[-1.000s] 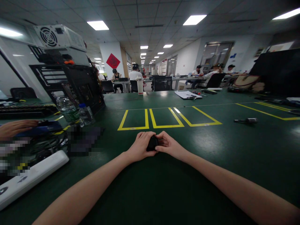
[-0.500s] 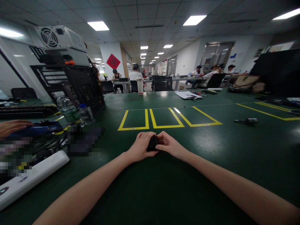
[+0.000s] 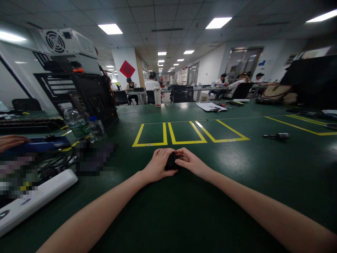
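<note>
Between my hands, low over the green table (image 3: pixel 184 214), is a small dark black object (image 3: pixel 171 161) with a rounded outline. My left hand (image 3: pixel 159 163) wraps round its left side, fingers over the top and thumb at the near edge. From the right, my right hand (image 3: pixel 189 161) grips it with bent fingers and thumb at its upper right side. Most of the object is covered by the fingers, so its exact kind does not show. Just beyond the hands, yellow tape frames (image 3: pixel 187 142) mark the tabletop.
At the right lies a screwdriver-like tool (image 3: pixel 277 136). A clipboard (image 3: pixel 211 106) and white cup (image 3: pixel 157 97) stand farther back. Left are plastic bottles (image 3: pixel 75 121), a computer case (image 3: pixel 92 95), a white power strip (image 3: pixel 39 200) and another person's hand (image 3: pixel 12 141) on a blue item.
My right thumb and fingers have shifted slightly up along the black object. My left hand keeps its place. The other person's hand at the left has drawn back towards the picture's edge.
</note>
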Motion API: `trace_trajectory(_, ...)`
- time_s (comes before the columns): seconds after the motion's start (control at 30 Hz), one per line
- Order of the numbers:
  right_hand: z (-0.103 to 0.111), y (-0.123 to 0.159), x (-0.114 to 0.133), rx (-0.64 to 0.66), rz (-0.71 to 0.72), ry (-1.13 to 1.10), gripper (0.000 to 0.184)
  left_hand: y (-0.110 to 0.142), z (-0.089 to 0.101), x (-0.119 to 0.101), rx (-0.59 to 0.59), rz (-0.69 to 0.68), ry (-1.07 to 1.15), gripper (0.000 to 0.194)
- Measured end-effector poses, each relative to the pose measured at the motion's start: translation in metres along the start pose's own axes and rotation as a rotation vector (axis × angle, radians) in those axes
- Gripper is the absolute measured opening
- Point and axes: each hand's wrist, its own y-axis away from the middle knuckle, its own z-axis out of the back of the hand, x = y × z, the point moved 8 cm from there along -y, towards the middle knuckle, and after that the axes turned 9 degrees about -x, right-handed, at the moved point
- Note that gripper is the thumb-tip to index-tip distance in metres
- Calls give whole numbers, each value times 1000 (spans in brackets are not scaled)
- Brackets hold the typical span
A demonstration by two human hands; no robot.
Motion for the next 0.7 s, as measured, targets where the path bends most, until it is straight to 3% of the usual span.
trace_trajectory(0.2,-3,5,6,67,0,-4,30,1,0,0,7,-3,0,60)
trace_trajectory(0.3,-2,6,9,58,32,31,34,1,1,0,6,-5,-2,60)
trace_trajectory(0.5,-1,4,11,33,65,17,17,0,1,-1,20,6,-3,61)
trace_trajectory(0.7,1,1,2,2,-6,7,25,0,2,-2,12,-1,3,61)
